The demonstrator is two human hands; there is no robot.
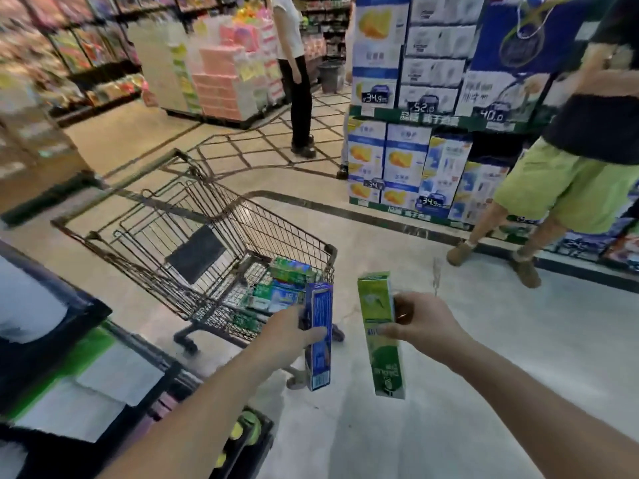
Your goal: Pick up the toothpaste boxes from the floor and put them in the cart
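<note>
Two forearms reach out from under my camera, each hand carrying a toothpaste box over the pale shop floor. My left hand [294, 335] wraps thumb and fingers around the middle of a blue toothpaste box [318, 335], held upright and just short of the near corner of the wire cart [193, 216]. My right hand [420, 326] pinches a green toothpaste box [380, 335] at mid-length, thumb across its front face, the box standing on end just beside the blue one with a gap between them.

Ahead of the left hand, several more green and blue toothpaste boxes [281, 281] already lie in the bottom of the cart basket at its near end. No box is visible on the floor around either hand.

Beyond the right hand a person in green shorts [567, 188] stands by a stack of blue and white cartons [408, 160]; further off, another person in dark trousers [301, 98] stands on the patterned tiles.

By my reading these are light, stiff cardboard cartons with smooth printed faces: easy to crush at the ends, steadiest when gripped across the long sides near the middle, as both are now. They look ready to be dropped over the cart's rim.
</note>
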